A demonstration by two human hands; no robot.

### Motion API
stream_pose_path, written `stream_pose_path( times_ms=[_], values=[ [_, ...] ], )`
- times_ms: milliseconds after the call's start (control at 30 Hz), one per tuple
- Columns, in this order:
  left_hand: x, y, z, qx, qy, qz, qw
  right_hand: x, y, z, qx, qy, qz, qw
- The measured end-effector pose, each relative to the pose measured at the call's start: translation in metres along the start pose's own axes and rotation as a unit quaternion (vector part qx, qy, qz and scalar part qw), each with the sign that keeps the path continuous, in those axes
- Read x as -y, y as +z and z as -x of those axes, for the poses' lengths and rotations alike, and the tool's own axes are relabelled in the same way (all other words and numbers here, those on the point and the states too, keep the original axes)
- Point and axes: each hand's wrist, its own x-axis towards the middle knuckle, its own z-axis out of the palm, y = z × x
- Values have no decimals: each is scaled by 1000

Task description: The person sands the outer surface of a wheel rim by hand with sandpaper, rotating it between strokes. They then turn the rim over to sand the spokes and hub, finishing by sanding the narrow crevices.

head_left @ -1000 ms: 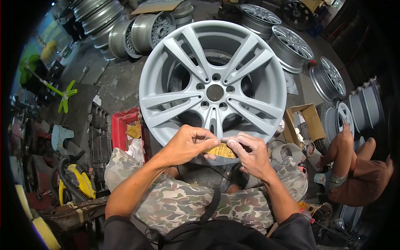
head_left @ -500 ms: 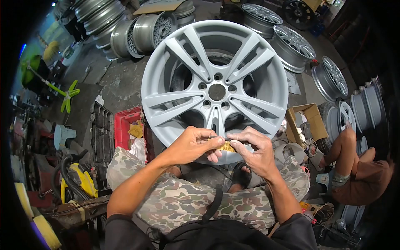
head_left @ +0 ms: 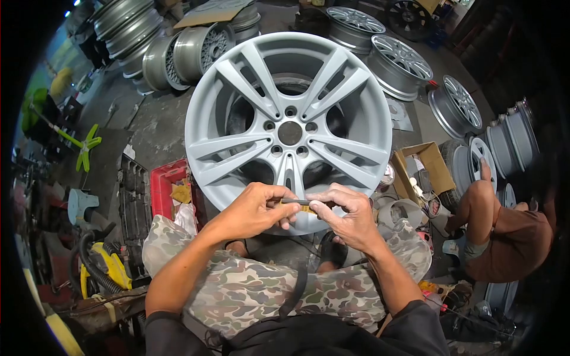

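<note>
My left hand [head_left: 256, 207] and my right hand [head_left: 350, 215] pinch the two ends of a small piece of sandpaper [head_left: 295, 202]. Its dark face shows as a narrow strip, with a bit of the yellow printed backing below. Thumbs and forefingers close on it from both sides. Right behind the hands lies a large grey alloy wheel [head_left: 237, 144], face up, with double spokes and a round centre hole. A tyre [head_left: 242, 113] shows through the gaps beneath it. The fingers partly cover the wheel's near rim.
A red crate [head_left: 159, 188] with scraps stands left of the wheel, a cardboard box [head_left: 436, 169] to its right. More wheels [head_left: 402, 62] stand around the back and right. Another person [head_left: 504, 237] sits at the right. A yellow machine with a hose [head_left: 116, 264] is at lower left.
The sandpaper has turned between my fingers: its yellow printed side faced up before, and now the dark side shows. The whole view has shifted, so the wheel sits further left.
</note>
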Motion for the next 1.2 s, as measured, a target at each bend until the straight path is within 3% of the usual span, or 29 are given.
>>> stream_pose_path(
  times_ms=[100, 167, 267, 333, 367, 500, 600, 667, 900, 1000, 1100, 1167, 1200],
  values=[
    [-7, -1, 4, 21, -3, -42, 999, 0, -1, 0, -1, -34, 9, 999],
    [-2, 0, 4, 15, -18, 29, 999, -1, -2, 0, 5, -43, 4, 999],
    [-8, 3, 3, -6, -7, 31, 999, -3, -1, 2, 12, 14, -58, 998],
    [-8, 4, -1, -8, 12, 4, 1000, 1, -1, 3, 1, 163, -194, 967],
    [-8, 4, -3, -9, 31, -19, 999, -1, -2, 4, -3, 161, -195, 967],
    [-17, 4, -12, 2, 34, -109, 993, -3, -8, 6, -22, 55, -84, 995],
    [-22, 3, -18, 31, 24, -62, 997, -2, -11, 4, -45, -6, -13, 999],
    [-17, 1, -25, 37, -7, 44, 998, -3, -12, 4, -60, -37, 23, 997],
    [-12, -14, -41, 99, -58, 132, 985, -7, -14, 4, -104, -195, 173, 960],
    [-20, -20, -39, 119, -79, 171, 975, -2, -16, 5, -108, -206, 187, 954],
    [-22, -27, -41, 133, -33, 77, 988, -3, -10, -3, -107, -178, 160, 965],
    [-4, -41, -47, 45, 30, 1, 999, -11, -4, -9, -107, -100, 135, 980],
    [2, -52, -51, -19, 59, -59, 996, -20, -3, -12, -97, -104, 136, 980]
  ],
)
